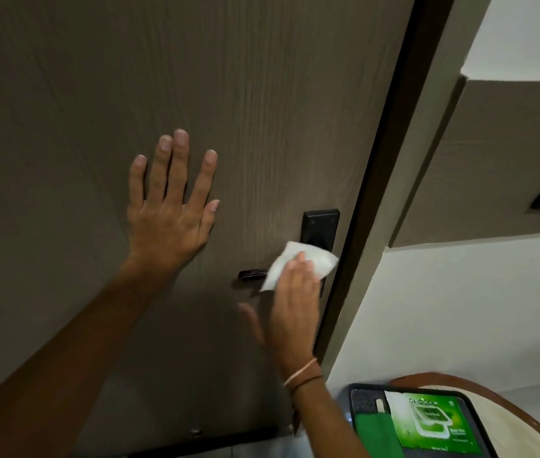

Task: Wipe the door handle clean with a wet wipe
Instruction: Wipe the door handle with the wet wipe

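Observation:
A dark lever door handle (252, 274) juts left from a black lock plate (320, 228) on the brown wooden door (262, 94). My right hand (295, 302) presses a white wet wipe (301, 262) over the handle's base and the plate's lower part, hiding them. Only the lever's left tip shows. My left hand (171, 206) lies flat on the door, fingers spread, up and to the left of the handle, holding nothing.
The dark door frame (381, 180) runs beside the lock plate. At the bottom right a dark tray (357, 404) on a round table (506, 411) holds a green wet-wipe pack (433, 421). White wall and a brown cabinet (500, 160) stand to the right.

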### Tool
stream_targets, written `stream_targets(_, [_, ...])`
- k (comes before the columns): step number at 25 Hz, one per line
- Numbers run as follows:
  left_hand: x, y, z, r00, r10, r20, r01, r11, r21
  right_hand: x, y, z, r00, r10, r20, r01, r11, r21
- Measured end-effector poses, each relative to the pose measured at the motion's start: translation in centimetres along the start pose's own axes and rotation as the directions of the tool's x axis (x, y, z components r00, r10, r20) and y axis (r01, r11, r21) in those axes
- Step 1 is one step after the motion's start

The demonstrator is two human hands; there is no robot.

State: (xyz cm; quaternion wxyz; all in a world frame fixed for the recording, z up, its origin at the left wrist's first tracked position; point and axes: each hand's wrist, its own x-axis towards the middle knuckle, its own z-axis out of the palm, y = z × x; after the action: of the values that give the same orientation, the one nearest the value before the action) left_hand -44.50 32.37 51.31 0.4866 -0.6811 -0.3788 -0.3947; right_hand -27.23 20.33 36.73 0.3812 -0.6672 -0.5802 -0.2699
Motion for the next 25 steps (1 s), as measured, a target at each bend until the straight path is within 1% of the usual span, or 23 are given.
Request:
stream_targets(1, [-0.1, 0.1, 0.1, 1.0, -0.003, 0.0, 0.003, 1.0, 0.004, 0.6, 2.2, -0.4, 0.999, 0.027, -0.027, -0.027, 1.0, 0.003])
stream_targets(2, [-0.1, 0.2, 0.1, 1.0, -0.003, -0.001, 0.003, 1.0, 0.005, 1.2, 4.0, -0.8, 0.999, 0.025, -0.04, -0.024, 0.999, 0.031])
stream_targets(4, [-0.1, 0.4, 0.1, 1.0, 0.0, -0.003, 0.0, 1.0, 0.004, 1.9, 5.8, -1.3, 0.998, -0.058, -0.035, 0.06, 0.996, 0.07])
stream_targets(6, [0.0, 0.4, 0.2, 1.0, 0.0, -0.007, 0.0, 1.0, -0.006, 2.4, 6.1, -1.6, 0.99, -0.139, -0.024, 0.141, 0.987, 0.077])
stream_targets(10, [0.1, 0.4, 0.1, 1.0, -0.007, -0.002, 0.007, 1.0, -0.019, 4.2, 4.2, -1.8, 0.955, -0.297, -0.004, 0.297, 0.955, -0.017])
stream_targets(13, [0.1, 0.4, -0.1, 1.0, -0.013, 0.003, 0.013, 1.0, -0.019, 4.6, 1.4, -1.9, 0.948, -0.315, 0.043, 0.317, 0.947, -0.046])
stream_targets(15, [0.1, 0.4, -0.1, 1.0, -0.011, 0.002, 0.011, 1.0, -0.015, 4.1, 0.1, -1.5, 0.933, -0.355, 0.065, 0.357, 0.934, -0.026])
stream_targets(18, [0.2, 0.4, -0.2, 1.0, -0.006, 0.008, 0.006, 1.0, -0.02, 3.7, -0.8, -0.3, 0.872, -0.488, 0.046, 0.489, 0.872, -0.029])
stream_targets(22, [0.1, 0.3, -0.2, 1.0, -0.014, 0.019, 0.015, 1.0, -0.018, 3.8, 0.7, 0.9, 0.759, -0.651, 0.021, 0.642, 0.742, -0.194])
stream_targets(24, [0.1, 0.3, -0.2, 1.0, -0.018, 0.018, 0.019, 1.0, -0.017, 3.8, 2.0, 1.1, 0.699, -0.714, 0.038, 0.706, 0.68, -0.199])
stream_targets(25, [0.0, 0.4, -0.2, 1.0, -0.024, 0.013, 0.024, 1.0, -0.016, 3.7, 2.8, 1.1, 0.68, -0.731, 0.047, 0.726, 0.664, -0.181])
